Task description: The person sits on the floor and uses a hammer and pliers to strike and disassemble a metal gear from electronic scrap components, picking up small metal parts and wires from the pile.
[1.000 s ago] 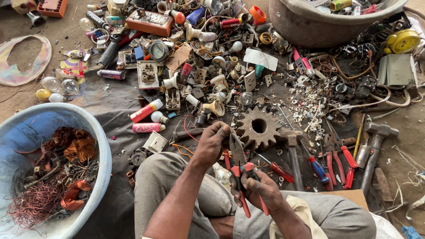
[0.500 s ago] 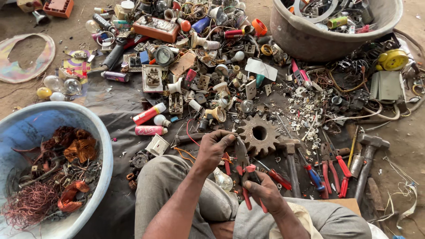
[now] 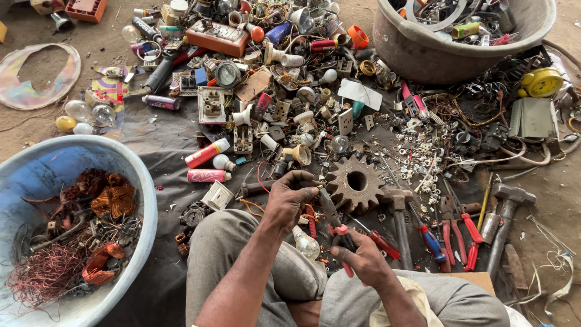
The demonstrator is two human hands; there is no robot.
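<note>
My right hand grips the red handles of a pair of pliers whose jaws point up toward my left hand. My left hand pinches a small scrap part with thin wires at its fingertips, right at the pliers' tip. Both hands are over my knees, above a dark sheet covered in scrap. A clear light bulb lies just below my left hand. A rusty gear wheel lies just beyond the pliers.
A pale blue tub at the left holds copper coils and red wire. A grey tub of scrap stands at the back right. Hammers, red-handled pliers and a screwdriver lie to the right. Switches, sockets and bulbs litter the sheet.
The pliers' jaws have come up to the small part in my left hand, and both hands sit slightly closer together. The view has shifted a little.
</note>
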